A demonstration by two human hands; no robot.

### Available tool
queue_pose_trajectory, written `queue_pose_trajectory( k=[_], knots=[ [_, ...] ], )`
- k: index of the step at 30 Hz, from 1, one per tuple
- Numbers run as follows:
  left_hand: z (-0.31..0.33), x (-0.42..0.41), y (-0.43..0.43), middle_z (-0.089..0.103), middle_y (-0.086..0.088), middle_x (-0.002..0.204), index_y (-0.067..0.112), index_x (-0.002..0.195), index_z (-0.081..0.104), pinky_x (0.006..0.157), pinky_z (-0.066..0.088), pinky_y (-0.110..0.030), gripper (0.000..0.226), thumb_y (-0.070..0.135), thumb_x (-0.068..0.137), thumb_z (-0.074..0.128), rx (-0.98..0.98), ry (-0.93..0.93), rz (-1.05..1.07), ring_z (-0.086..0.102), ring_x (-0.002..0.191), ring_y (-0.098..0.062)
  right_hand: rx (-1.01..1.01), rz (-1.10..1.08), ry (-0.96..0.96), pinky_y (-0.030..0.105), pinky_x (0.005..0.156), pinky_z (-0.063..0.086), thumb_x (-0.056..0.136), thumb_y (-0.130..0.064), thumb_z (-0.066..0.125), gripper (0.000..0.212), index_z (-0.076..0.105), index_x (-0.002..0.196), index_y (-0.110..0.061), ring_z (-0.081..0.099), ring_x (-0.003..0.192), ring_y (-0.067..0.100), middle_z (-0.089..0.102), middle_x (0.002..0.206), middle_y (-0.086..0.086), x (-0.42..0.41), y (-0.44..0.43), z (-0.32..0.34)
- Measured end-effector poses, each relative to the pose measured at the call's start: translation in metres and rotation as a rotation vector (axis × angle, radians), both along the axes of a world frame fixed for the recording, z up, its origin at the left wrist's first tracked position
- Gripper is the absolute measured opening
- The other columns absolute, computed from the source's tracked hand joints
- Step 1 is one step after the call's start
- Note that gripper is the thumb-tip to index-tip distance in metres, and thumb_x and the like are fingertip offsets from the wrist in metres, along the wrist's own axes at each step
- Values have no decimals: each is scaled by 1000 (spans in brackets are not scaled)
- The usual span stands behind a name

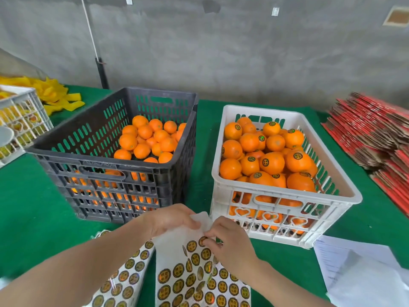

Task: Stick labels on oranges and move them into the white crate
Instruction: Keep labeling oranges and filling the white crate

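Note:
A white crate (338, 173) on the right holds several oranges (272, 162) with round gold-and-black labels. A dark grey crate (73, 142) on the left holds several unlabelled oranges (146, 140). In front of the crates lies a white label sheet (177, 275) with several round stickers. My left hand (170, 220) grips the sheet's top edge. My right hand (230, 242) pinches a sticker (202, 241) at the sheet's upper right. A second label sheet (124, 282) lies to the left, partly under my left forearm.
Everything stands on a green table cover (28, 213). White papers (358, 269) lie at the near right, a stack of red flat cartons (376, 134) at the far right. Another white crate (20, 120) and yellow foam sleeves (55, 94) sit at the far left. A grey wall runs behind.

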State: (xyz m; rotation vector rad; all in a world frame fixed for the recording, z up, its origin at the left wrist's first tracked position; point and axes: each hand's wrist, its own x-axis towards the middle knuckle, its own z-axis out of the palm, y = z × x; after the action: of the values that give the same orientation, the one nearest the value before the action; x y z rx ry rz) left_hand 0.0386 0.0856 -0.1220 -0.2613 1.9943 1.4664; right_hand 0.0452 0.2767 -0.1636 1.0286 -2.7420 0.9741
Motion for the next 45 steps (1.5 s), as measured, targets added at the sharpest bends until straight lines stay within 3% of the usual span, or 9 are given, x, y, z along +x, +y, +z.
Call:
queue_pose_trajectory(
  k=[8, 15, 19, 23, 29, 34, 37, 41, 45],
  knots=[
    [-12, -3, -3, 69, -13, 97, 6, 100, 69, 84, 54, -36, 13, 11, 91, 60, -23, 22, -78, 66, 86, -24, -85, 109, 314, 14, 52, 41, 58, -2, 85, 24, 62, 57, -8, 53, 56, 13, 58, 65, 1, 8, -4, -1],
    [-37, -10, -4, 70, -8, 101, 16, 101, 67, 87, 53, -35, 13, 24, 92, 61, -31, 74, -187, 65, 95, -24, -395, -1, -50, 22, 55, 44, 77, 2, 70, 15, 67, 71, -12, 50, 62, 4, 59, 72, -1, 4, 10, 19],
    [-50, -13, 11, 61, -10, 86, 10, 90, 64, 73, 44, -32, 20, 30, 86, 64, -389, 317, -501, 56, 80, -22, -474, -130, -96, 24, 59, 44, 82, -2, 68, 24, 61, 71, -22, 54, 65, 11, 61, 69, -3, -5, 2, 49],
    [-28, -15, 19, 62, -5, 115, 14, 123, 54, 87, 43, -33, 42, 39, 90, 58, -725, 662, -576, 55, 101, -23, -538, -101, -78, 16, 66, 44, 85, -5, 65, 24, 62, 79, -28, 57, 75, 7, 63, 77, -8, -13, -22, 84],
    [72, -3, -33, 68, 1, 75, 10, 85, 71, 59, 45, -25, 16, 23, 89, 62, -559, 1177, -296, 58, 66, -10, -701, -9, 40, 12, 74, 45, 87, -6, 59, 26, 57, 91, -31, 58, 84, 1, 61, 88, -11, -36, -70, 130],
    [119, -32, -100, 62, 4, 56, 13, 69, 66, 41, 34, -10, 24, 1, 89, 59, -187, 902, 195, 49, 40, 1, -570, 78, 78, 19, 83, 46, 89, 1, 53, 35, 49, 103, -31, 57, 94, 2, 59, 96, -12, -66, -119, 145],
    [124, -74, -145, 67, -3, 71, 7, 87, 68, 43, 44, -19, 15, -2, 90, 56, -400, 730, 201, 56, 46, -4, -355, 96, 77, 29, 87, 44, 89, -3, 51, 36, 47, 121, -17, 54, 103, 10, 58, 105, -3, -90, -155, 149],
    [107, -133, -192, 65, -9, 82, 6, 97, 64, 55, 51, -26, 21, -6, 90, 48, -560, 557, 167, 61, 65, -16, -141, 135, 103, 20, 73, 28, 87, -4, 52, 51, 36, 134, -15, 49, 109, 22, 54, 115, 7, -118, -196, 149],
    [89, -183, -222, 53, -5, 78, 9, 77, 56, 54, 40, -21, 16, -1, 88, 51, -740, 465, 147, 50, 68, -17, -8, 147, 16, 34, 97, 37, 85, -3, 55, 74, 18, 147, -22, 40, 127, 23, 43, 139, 6, -135, -214, 136]
  ],
)
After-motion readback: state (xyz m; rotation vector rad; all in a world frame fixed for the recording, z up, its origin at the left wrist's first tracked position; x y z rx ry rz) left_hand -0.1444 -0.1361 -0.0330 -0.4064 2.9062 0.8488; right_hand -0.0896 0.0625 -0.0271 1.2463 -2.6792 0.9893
